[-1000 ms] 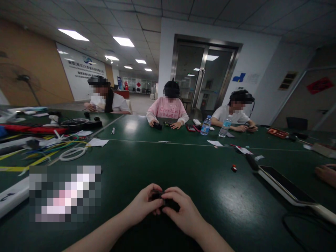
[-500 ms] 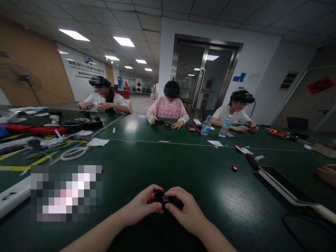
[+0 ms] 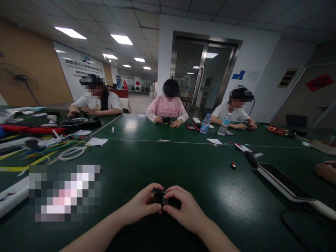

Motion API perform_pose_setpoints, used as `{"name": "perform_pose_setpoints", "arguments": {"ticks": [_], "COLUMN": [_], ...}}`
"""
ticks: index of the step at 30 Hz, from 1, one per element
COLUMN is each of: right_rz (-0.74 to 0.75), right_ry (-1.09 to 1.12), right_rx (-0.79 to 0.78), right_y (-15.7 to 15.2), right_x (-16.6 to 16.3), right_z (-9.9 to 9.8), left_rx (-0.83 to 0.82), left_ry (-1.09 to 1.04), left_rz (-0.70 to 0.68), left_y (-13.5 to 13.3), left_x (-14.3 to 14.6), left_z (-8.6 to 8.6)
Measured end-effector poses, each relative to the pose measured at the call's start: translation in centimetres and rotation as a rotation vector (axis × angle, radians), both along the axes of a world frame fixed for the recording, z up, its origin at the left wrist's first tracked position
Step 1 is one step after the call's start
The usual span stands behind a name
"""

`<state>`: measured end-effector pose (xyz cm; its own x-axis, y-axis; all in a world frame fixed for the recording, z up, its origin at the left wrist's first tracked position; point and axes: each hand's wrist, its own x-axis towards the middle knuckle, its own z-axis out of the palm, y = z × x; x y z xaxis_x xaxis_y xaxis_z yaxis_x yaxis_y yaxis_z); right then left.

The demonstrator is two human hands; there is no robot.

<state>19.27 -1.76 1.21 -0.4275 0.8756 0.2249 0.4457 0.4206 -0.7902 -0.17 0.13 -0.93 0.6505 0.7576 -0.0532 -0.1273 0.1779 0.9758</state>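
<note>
Dim overall — white ceiling panels point(image 3: 121, 39) glow, glare pools on the green tabletop point(image 3: 168, 164) — edges stretched.

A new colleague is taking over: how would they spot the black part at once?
At the near side of the green table, find the left hand and right hand. The black part is held between them, unlike the red piece lying beyond.

Your left forearm point(image 3: 98, 229) and right forearm point(image 3: 214, 232), shown above the near part of the bench point(image 3: 126, 171), are bare and smoothly tapered; your fingers point(image 3: 176, 193) are slender, with rounded tips.
</note>
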Motion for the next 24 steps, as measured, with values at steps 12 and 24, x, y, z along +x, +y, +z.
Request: {"name": "perform_pose_setpoints", "arguments": {"ticks": [12, 24], "right_rz": [-0.008, -0.043], "right_ry": [-0.036, 0.070], "right_rx": [0.022, -0.004], "right_y": [-0.03, 0.10], "right_x": [0.06, 0.03], "right_z": [0.06, -0.37], "left_rx": [-0.013, -0.047], "left_ry": [0.012, -0.014], "left_rz": [0.001, 0.033], "left_y": [-0.13, -0.07], "left_x": [0.08, 0.13], "left_z": [0.65, 0.76]}}
